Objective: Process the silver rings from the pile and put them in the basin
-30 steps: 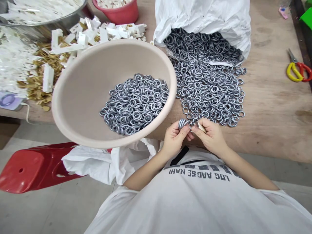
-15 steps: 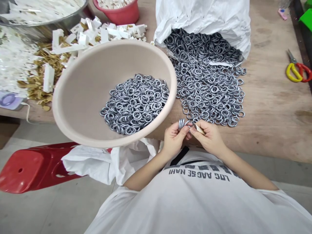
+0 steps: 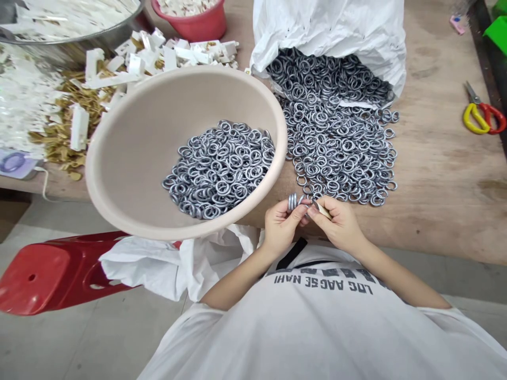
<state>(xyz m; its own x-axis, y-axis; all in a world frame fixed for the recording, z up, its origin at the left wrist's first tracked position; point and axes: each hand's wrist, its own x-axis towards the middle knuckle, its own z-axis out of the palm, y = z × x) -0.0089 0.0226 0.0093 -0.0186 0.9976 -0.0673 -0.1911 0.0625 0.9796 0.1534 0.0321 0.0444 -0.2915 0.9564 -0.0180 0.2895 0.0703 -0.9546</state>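
Note:
My left hand (image 3: 280, 226) is closed on a small stack of grey metal rings (image 3: 293, 201), pinched between thumb and fingers at the table's near edge. My right hand (image 3: 338, 224) is closed on a small pale tool (image 3: 323, 210), its tip touching the ring stack. Just beyond both hands lies a heap of loose grey rings (image 3: 340, 148) spilled from a white sack (image 3: 332, 26). To the left, a tilted beige bowl (image 3: 130, 153) holds many more rings (image 3: 219, 169).
Wooden table (image 3: 443, 179) with yellow-and-red scissors (image 3: 481, 113) at the right edge. White plastic pieces (image 3: 154, 53) and tan parts (image 3: 59, 132) lie at the left, with a red tub (image 3: 194, 24) and metal basin (image 3: 71, 37) behind. A red stool (image 3: 51, 274) stands below left.
Both hands stay together at the table edge; the ring stack in my left hand has shifted very slightly left. Nothing else has moved.

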